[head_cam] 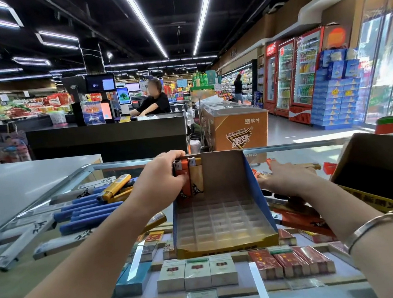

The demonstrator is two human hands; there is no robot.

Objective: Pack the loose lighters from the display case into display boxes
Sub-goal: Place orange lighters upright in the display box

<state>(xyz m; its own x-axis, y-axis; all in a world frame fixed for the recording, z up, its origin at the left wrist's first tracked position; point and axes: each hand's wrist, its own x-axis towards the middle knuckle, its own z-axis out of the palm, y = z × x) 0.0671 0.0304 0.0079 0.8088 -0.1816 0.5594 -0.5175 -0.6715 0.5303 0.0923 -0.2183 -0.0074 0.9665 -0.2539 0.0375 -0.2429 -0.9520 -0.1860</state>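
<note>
The glass case (49, 197) fills the lower half of the view, w/ cigarette packs (196, 273) in rows under the glass near the front edge. On top of the glass, at the far right, sits a brown carton (384, 152), open, dark inside. In the centre stands the display box (223, 219), blue sides and yellow front lip, w/ a clear grid of cells inside; most cells hold nothing. At the left of the glass lies a heap of long blue lighters (87, 212) and grey ones, w/ a yellow lighter (115, 187) on top of them. More loose lighters, red and dark, lie right of the box, partly under the right arm.

The left hand (162, 177) is at the back left corner of the box, fingers curled round an orange lighter (183, 177) that stands upright there; a tan lighter (196, 175) stands just beside it, touching. The right hand (284, 175) lies low over the loose lighters right of the box, fingers stretched forward; I cannot tell if it holds anything. A silver bangle (368, 229) is on the right wrist.
</note>
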